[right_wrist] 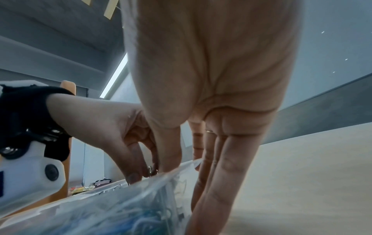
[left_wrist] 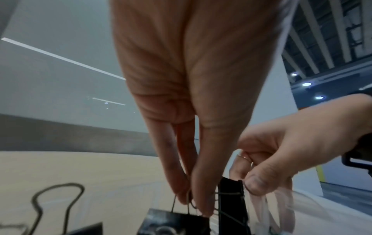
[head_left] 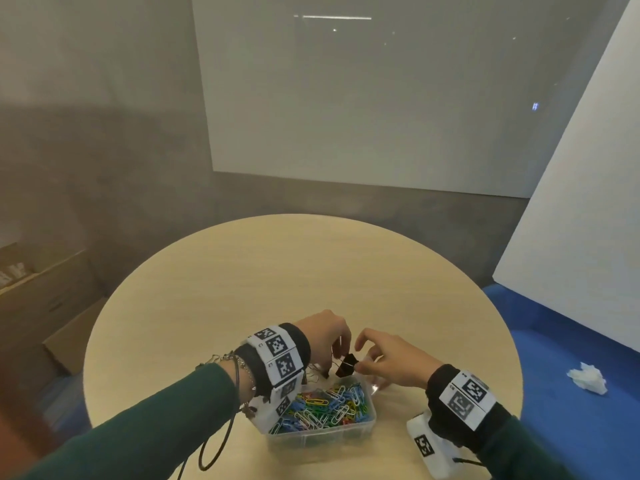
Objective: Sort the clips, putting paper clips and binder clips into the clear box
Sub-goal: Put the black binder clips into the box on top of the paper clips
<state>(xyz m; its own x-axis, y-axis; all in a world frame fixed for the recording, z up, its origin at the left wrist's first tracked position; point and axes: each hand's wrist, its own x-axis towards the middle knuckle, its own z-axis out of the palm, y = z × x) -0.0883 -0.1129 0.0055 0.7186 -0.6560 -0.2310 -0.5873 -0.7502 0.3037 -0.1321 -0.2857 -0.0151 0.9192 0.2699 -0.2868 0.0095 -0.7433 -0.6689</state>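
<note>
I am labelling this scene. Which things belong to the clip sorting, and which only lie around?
Belong:
clear box
coloured paper clips
black binder clip, pinched by left hand and right hand

Lie around:
crumpled tissue
blue seat
cardboard boxes

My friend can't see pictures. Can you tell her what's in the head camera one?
Two hands meet over a clear box of colourful paper clips on a round table; the right hand pinches a black binder clip, and the left hand reaches down beside it.

Matt pale wood-look table (head_left: 277, 271), glossy transparent plastic box (head_left: 346, 436), thin wire-handled black binder clip (head_left: 347, 365).
</note>
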